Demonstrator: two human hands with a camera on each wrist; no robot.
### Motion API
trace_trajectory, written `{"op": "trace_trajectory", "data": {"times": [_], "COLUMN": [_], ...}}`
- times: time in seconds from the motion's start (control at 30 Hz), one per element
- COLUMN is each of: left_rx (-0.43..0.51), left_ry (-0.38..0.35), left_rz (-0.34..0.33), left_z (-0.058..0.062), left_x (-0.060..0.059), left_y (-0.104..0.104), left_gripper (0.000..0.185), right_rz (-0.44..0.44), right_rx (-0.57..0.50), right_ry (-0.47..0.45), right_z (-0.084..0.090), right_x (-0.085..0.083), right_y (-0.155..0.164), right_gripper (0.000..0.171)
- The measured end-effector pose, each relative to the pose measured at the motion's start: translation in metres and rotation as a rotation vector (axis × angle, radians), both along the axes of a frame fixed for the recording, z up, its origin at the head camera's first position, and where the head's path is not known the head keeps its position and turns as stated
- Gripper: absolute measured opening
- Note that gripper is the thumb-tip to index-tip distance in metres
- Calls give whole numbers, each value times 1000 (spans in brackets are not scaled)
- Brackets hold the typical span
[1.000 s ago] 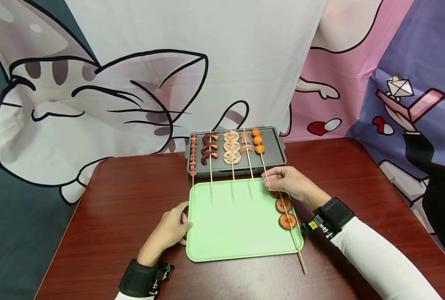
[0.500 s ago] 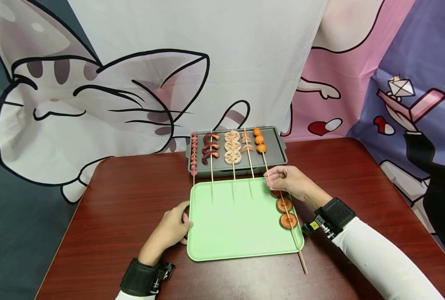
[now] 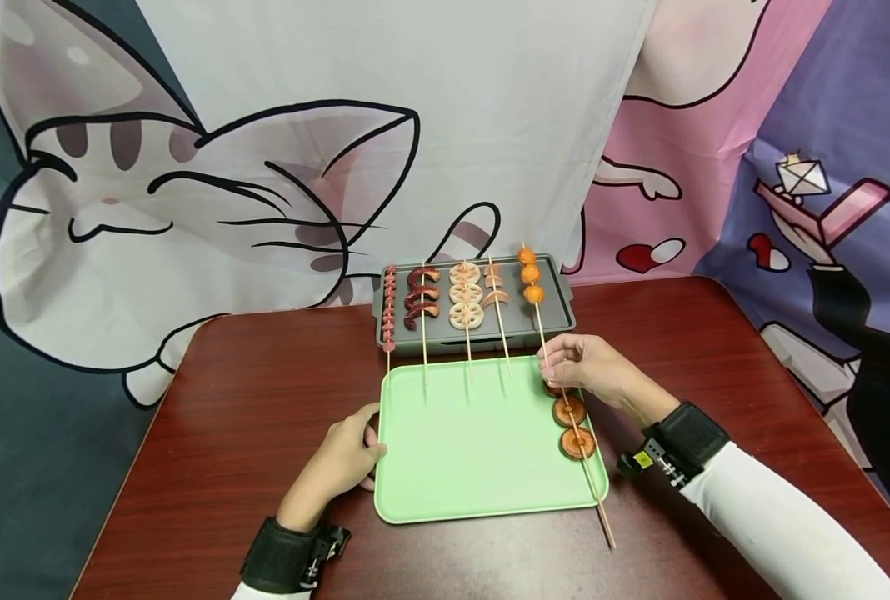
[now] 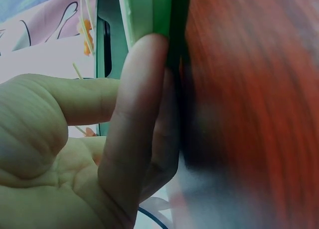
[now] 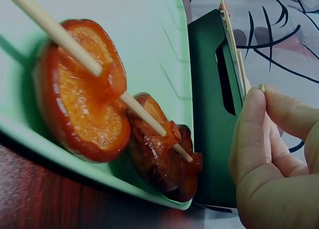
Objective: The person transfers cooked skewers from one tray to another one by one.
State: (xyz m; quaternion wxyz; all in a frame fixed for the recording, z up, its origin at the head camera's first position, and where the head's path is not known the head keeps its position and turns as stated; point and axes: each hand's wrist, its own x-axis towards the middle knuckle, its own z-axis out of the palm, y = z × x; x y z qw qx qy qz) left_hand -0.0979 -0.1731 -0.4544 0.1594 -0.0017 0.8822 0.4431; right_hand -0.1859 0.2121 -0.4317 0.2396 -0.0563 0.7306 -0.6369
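My right hand point(image 3: 583, 371) pinches the stick end of a skewer of orange balls point(image 3: 530, 273) between thumb and fingers. The balls are over the right side of the grey grill pan point(image 3: 553, 308); whether they touch it I cannot tell. In the right wrist view the stick's tip shows between the fingertips point(image 5: 255, 97). My left hand point(image 3: 343, 450) grips the left edge of a light green tray point(image 3: 475, 442); its finger meets the tray's side in the left wrist view. A skewer of brown mushroom slices point(image 3: 577, 442) lies along the tray's right side, its top partly hidden by my right hand.
On the pan lie skewers of pink meat pieces point(image 3: 388, 308), dark red octopus-like tentacles point(image 3: 421, 296), lotus root slices point(image 3: 466, 293) and pale curved slices point(image 3: 494, 296). Their sticks reach over the tray's back edge. A brown table point(image 3: 280, 375) meets a printed curtain point(image 3: 490, 125) behind.
My right hand has moved slightly right, and the orange ball skewer has shifted right with it, away from the pale slices. The left hand and the tray stay where they were.
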Motion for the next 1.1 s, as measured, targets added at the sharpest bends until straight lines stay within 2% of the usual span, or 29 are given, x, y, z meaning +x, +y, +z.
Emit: {"op": "trace_trajectory", "data": {"times": [0.43, 0.77, 1.1], "left_rx": [1, 4, 8], "left_ry": [11, 3, -7], "left_rz": [-1, -3, 0], "left_z": [-2, -1, 0], "left_x": [1, 1, 1], "left_y": [1, 0, 0], "left_gripper": [60, 62, 63], "right_rz": [64, 91, 104], "right_rx": [5, -12, -36], "right_ry": [25, 48, 43], "right_z": [0, 4, 3], "right_x": [20, 40, 61], "right_y": [5, 10, 7], "right_gripper": [29, 37, 25]}}
